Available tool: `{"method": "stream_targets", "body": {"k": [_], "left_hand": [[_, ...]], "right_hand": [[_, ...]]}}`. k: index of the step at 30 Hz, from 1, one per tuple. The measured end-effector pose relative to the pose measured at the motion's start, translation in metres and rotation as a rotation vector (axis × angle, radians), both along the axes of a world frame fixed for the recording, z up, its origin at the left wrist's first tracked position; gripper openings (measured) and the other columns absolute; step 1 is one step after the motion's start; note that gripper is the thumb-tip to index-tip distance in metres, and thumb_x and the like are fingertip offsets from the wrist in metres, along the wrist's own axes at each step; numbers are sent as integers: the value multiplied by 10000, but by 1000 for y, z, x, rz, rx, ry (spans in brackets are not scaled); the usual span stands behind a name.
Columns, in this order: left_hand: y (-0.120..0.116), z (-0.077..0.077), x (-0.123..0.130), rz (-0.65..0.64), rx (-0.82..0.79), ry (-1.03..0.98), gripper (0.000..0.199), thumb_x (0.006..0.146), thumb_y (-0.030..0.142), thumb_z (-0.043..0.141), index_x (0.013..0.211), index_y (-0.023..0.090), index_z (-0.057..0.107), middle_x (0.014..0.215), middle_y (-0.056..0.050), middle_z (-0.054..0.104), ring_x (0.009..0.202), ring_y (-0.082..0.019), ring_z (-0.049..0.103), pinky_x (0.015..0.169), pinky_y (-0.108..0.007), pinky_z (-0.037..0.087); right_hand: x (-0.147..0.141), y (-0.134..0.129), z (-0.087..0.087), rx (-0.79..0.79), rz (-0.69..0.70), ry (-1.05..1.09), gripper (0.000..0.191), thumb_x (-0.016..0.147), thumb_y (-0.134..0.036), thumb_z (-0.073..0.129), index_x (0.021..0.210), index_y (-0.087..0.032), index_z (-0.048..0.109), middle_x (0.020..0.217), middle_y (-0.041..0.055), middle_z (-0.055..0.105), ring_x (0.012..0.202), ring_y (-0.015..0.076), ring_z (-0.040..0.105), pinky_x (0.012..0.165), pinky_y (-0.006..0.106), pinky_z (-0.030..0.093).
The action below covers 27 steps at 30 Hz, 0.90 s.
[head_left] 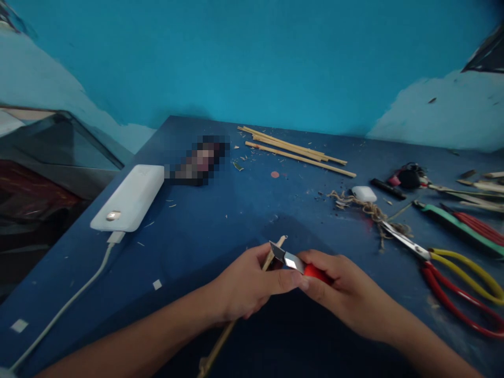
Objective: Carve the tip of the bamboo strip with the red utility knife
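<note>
My left hand [248, 281] is closed round a thin wooden stick [221, 344], which slants from the bottom edge up through my fingers. Its pale, cut-looking tip pokes out above them. In my right hand [342, 291] is a red-handled utility knife [293, 261], its blade pointing left. The blade lies against or just in front of the stick near its upper end. My left thumb reaches across to the knife, close to my right thumb. Part of the red handle is hidden in my right palm.
Several thin sticks [299, 152] lie at the back of the blue table [189, 226] among shavings. Scissors [427, 254] with red and yellow handles, twine [374, 211] and a white case [364, 193] are at right. A white power bank [132, 197] with a cable [74, 299] lies left.
</note>
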<state>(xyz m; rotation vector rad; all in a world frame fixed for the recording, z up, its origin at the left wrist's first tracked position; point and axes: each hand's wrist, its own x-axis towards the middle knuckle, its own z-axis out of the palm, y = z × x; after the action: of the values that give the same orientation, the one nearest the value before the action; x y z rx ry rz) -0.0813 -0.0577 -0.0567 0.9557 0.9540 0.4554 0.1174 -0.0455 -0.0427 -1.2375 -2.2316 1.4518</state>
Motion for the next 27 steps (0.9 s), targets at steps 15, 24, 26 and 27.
{"method": "stream_targets", "body": {"k": [15, 24, 26, 27], "left_hand": [[5, 19, 4, -19, -48, 88, 220, 756, 362, 613, 816, 206, 469, 380, 132, 356, 310, -48, 297, 318, -160, 248], [2, 18, 6, -8, -16, 139, 256, 747, 373, 607, 874, 199, 469, 443, 126, 370, 326, -48, 313, 303, -153, 251], [1, 16, 8, 10, 31, 152, 260, 764, 383, 587, 899, 191, 475, 439, 126, 369, 326, -48, 312, 321, -160, 258], [0, 15, 8, 22, 59, 156, 258, 776, 390, 574, 906, 187, 482, 432, 125, 365, 328, -48, 312, 338, -165, 264]], "right_hand": [[-2, 1, 1, 18, 28, -24, 234, 919, -390, 445, 798, -198, 499, 635, -45, 446, 546, 100, 381, 492, 219, 291], [0, 0, 1, -42, 13, -18, 228, 922, -372, 451, 778, -199, 490, 671, -45, 474, 565, 98, 385, 496, 219, 298], [0, 0, 1, -54, 5, -14, 248, 927, -394, 431, 787, -200, 499, 663, -46, 460, 567, 101, 377, 498, 219, 301], [0, -1, 1, -56, 3, -15, 260, 928, -405, 422, 789, -200, 501, 663, -45, 459, 568, 102, 377, 501, 220, 303]]}}
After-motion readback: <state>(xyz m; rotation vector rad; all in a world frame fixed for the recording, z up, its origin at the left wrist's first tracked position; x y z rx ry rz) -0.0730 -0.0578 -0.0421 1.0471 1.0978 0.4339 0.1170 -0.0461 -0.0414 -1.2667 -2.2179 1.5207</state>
